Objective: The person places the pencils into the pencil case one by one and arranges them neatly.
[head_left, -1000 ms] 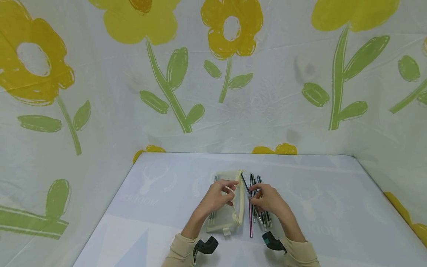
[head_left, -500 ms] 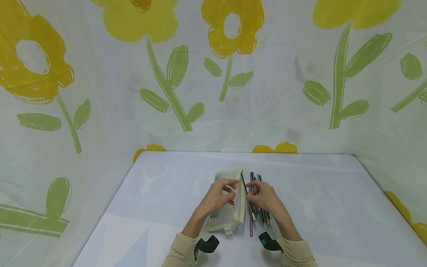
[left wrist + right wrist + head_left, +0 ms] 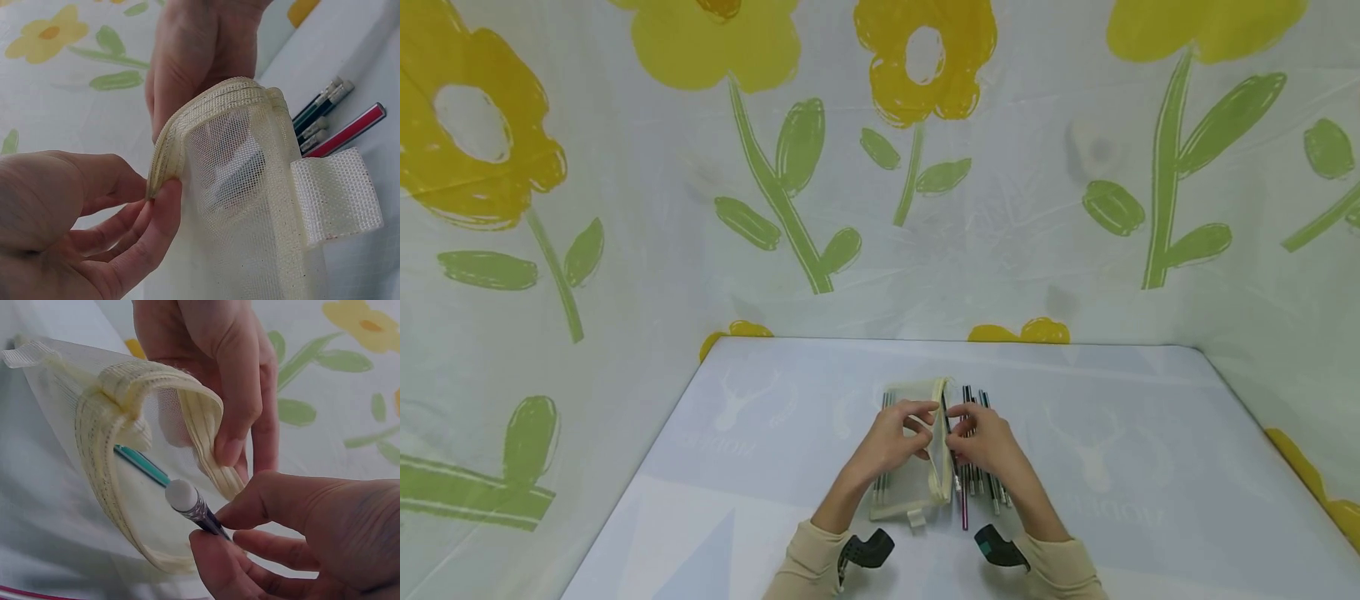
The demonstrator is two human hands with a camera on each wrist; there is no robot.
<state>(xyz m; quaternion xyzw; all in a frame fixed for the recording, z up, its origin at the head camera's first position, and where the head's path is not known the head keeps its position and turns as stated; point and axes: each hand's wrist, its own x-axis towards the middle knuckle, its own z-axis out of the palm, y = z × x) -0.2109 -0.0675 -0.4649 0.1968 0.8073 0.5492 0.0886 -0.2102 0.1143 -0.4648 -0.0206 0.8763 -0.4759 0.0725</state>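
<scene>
A cream mesh zip pouch lies on the table, its mouth spread apart toward the right. My left hand pinches one zipper edge of that mouth between thumb and fingers. Between thumb and fingertips, my right hand holds a dark pencil whose white eraser end points back out of the mouth. The pencil's far end is hidden behind my fingers and the zipper edge. Inside the pouch lies a teal pencil, and several pencils show through the mesh at its left side.
Several dark pencils with eraser ends lie beside the pouch, partly under my right hand. A magenta pencil lies among them. A white fabric tab sticks out from the pouch's near end. Flower-printed cloth hangs behind the table.
My right hand has moved left with the pencil, from above the loose pencils to the pouch's mouth, and the pencil stands more in line with the opening. My left hand keeps its hold.
</scene>
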